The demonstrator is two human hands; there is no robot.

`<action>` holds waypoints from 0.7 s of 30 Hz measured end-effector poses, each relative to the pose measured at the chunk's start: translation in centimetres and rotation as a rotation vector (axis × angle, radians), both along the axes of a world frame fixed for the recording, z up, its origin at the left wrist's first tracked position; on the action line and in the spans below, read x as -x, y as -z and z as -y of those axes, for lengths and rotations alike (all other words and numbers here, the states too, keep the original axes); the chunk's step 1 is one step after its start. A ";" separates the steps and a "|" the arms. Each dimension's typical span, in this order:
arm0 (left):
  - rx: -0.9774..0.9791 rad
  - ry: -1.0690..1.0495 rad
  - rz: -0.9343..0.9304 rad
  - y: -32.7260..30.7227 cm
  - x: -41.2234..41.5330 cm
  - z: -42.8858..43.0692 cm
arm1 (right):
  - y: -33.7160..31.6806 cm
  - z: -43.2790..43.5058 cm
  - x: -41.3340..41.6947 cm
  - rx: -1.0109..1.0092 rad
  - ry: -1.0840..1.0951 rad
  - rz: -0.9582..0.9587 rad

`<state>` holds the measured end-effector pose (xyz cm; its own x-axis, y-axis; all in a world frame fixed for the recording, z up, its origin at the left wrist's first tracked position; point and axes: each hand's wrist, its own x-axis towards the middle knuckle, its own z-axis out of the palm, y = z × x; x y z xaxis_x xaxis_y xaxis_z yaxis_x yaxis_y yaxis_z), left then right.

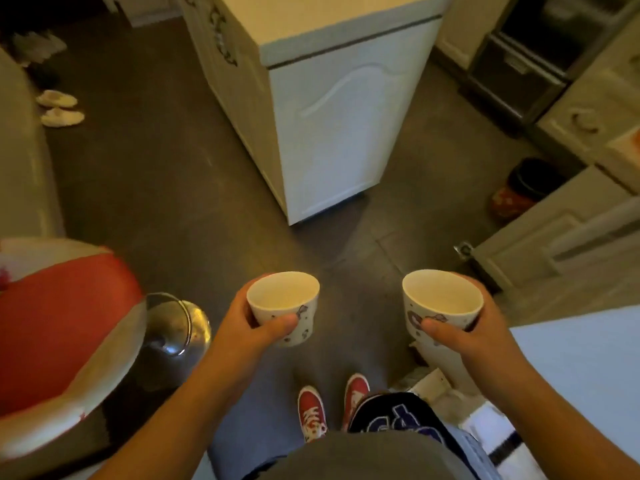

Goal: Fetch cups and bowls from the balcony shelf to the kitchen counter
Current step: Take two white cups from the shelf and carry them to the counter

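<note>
I hold two small white cups with purple prints, one in each hand, both upright and empty. My left hand (252, 327) wraps around the left cup (282, 299), thumb across its front. The right cup (441, 299) sits in my right hand (474, 327), gripped the same way. Both cups hang over the dark floor in front of my body. A white kitchen counter unit (332, 109) with a pale top stands ahead, its near corner pointing toward me.
A red and white stool (59, 327) with a chrome base (176, 327) is close at my left. White cabinets (561, 237) line the right, with a dark bin (519, 188) beside them. Slippers (60, 107) lie at far left. A pale surface (588, 375) edges in lower right.
</note>
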<state>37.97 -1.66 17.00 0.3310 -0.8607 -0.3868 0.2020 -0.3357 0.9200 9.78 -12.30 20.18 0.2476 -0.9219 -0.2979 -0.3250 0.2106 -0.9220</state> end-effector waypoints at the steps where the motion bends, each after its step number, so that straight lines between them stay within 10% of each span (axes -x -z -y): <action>1: 0.010 0.025 -0.008 -0.2 0.0 2.4 | 0.2 0.9 0.3 -0.009 0.038 -0.006; 21: -0.074 0.334 0.102 0.1 -4.3 40.1 | 2.0 30.8 -2.3 -0.046 0.358 0.035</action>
